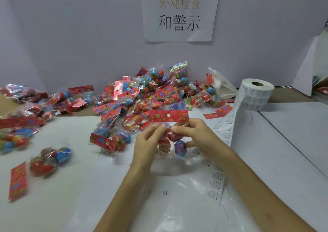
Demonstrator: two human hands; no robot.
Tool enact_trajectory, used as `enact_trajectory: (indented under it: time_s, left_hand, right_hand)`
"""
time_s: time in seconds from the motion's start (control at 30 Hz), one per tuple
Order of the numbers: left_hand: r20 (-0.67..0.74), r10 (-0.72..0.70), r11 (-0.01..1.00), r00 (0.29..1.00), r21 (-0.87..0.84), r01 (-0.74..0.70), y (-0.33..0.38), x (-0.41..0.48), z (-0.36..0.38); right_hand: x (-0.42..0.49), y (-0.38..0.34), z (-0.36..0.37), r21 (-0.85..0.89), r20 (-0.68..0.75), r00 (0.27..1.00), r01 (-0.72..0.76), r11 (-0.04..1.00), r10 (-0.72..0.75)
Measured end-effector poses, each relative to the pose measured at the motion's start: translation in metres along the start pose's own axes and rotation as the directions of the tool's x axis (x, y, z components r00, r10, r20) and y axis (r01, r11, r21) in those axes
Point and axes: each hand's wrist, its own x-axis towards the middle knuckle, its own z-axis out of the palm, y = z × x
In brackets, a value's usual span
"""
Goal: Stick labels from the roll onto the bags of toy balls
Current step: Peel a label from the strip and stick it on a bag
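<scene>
While left hand (148, 142), right hand (196, 136) pinch bag (169, 116), pile (150, 93) behind, roll (255, 95) rightward.

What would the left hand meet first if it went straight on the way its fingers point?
Probably the red flowered card header of the clear plastic bag of toy balls that the left hand pinches; depth beyond is unclear.

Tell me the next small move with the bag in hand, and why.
Probably: the right hand lets go and peels a label off the strip trailing from the roll just beside it, while the left hand holds the bag. Both hands pinch the bag now, and I see no label on it.
</scene>
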Motion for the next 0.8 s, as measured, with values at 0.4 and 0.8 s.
enact_trajectory:
  time_s: [0.4,0.8]
  left_hand:
    - [-0.027,0.0,0.998,1.0,-0.065,-0.001,-0.0007,0.0014,-0.0047]
    - [-0.026,0.042,0.994,0.999,-0.1,-0.044,0.0021,-0.0015,-0.004]
  right_hand:
    - [0.0019,0.0,0.0011,-0.063,-0.052,0.998,0.031,0.997,-0.035]
    - [-0.0024,-0.0041,-0.001,-0.068,-0.075,0.993,0.08,0.994,-0.085]
